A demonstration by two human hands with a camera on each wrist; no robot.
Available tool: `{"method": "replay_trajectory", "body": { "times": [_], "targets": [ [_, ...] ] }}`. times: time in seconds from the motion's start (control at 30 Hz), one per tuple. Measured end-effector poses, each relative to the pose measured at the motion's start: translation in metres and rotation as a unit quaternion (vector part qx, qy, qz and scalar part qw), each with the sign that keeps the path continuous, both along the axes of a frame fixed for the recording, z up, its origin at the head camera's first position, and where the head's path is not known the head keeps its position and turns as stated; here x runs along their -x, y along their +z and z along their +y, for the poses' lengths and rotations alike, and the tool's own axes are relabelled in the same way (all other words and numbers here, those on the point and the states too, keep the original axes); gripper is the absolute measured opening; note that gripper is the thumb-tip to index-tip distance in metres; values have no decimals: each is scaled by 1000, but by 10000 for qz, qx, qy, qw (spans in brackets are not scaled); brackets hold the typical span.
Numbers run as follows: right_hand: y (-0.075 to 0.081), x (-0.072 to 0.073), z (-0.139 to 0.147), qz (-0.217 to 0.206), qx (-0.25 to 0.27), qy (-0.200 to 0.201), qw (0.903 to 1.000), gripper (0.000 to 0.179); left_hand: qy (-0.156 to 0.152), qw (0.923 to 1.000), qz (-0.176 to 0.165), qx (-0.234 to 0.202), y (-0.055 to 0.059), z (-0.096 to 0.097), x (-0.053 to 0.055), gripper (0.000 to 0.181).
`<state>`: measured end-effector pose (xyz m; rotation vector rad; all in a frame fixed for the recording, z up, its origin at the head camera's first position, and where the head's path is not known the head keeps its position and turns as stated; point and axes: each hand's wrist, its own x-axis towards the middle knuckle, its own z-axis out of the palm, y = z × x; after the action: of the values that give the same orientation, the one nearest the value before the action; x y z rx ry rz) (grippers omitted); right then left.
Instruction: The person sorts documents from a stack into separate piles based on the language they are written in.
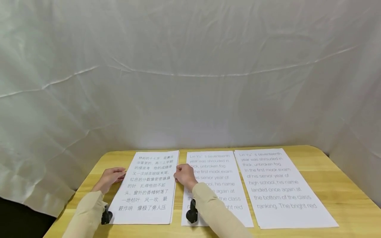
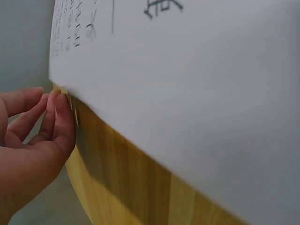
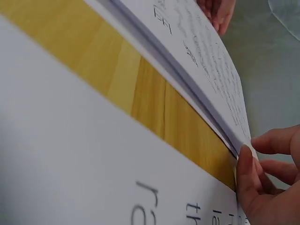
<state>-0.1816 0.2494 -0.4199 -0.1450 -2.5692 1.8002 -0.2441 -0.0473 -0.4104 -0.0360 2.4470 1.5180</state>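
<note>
"Left hand (image 1: pixel 111 178) and right hand (image 1: pixel 185 175) flank the Chinese-text stack (image 1: pixel 146 188), at the left of the counter (image 1: pixel 336 185). How are they set?"

"Right one pinches the stack's right edge between thumb and fingers. Left one has its fingers close together at the opposite edge; whether they pinch or merely touch, I cannot tell."

"And to do this well?"

"I'd keep the two sides level and the pressure light and even, since a hard squeeze would probably bow the paper. A lower sheet peeks out along the right edge, so the edges deserve attention. I'd lift the right forearm a little too: its sleeve (image 1: pixel 220 211) lies across the view of the middle stack (image 1: pixel 212 165) and might drag it."

"What's hard to make out?"

"Some English lines on that middle stack, behind the right hand and sleeve. The black wrist camera (image 1: pixel 106 215) seems to cover the Chinese stack's near left corner. How many sheets there are, I can't say, and the left wrist view cuts the page off and blurs its characters."
</note>
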Motion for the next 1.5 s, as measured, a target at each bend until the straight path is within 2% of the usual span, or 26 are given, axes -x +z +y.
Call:
{"method": "replay_trajectory", "body": {
  "times": [0.13,0.2,0.4,0.5,0.63,0.7,0.8,0.87,0.97,1.1,1.23,1.37,1.5],
  "targets": [
    [5,4,2,60,-366,206,9991,27,2,9998,-69,204,5,-4,0,46],
    [7,6,4,118,-454,268,9985,39,51,9994,-79,327,8,-5,1,46],
    [15,13,15,203,-739,457,9960,43,53,9982,-59,590,19,-3,0,50],
    [18,15,24,147,-795,556,9952,45,46,9974,-5,714,19,3,0,51],
    [20,16,36,138,-840,605,9945,43,168,9978,104,630,15,14,-1,51],
    [20,15,41,59,-571,569,9967,42,219,9980,175,559,14,22,-2,51],
    [20,12,48,-95,-99,480,9988,41,108,9973,289,662,15,37,-6,52],
    [21,8,54,-194,41,409,9990,41,8,9967,348,730,17,50,-8,53],
    [22,2,65,-92,-275,386,9988,41,-173,9950,513,835,21,70,-10,52],
    [22,-4,86,84,-629,126,9979,39,-344,9960,606,559,24,99,-14,50],
    [24,-9,102,172,-858,-156,9960,39,-522,9959,593,433,20,125,-23,49],
    [25,-13,113,252,-1050,-206,9939,39,-787,9919,797,600,14,149,-33,48],
    [25,-18,128,340,-1254,-284,9911,38,-923,9894,983,536,16,174,-36,47]
  ]
}}
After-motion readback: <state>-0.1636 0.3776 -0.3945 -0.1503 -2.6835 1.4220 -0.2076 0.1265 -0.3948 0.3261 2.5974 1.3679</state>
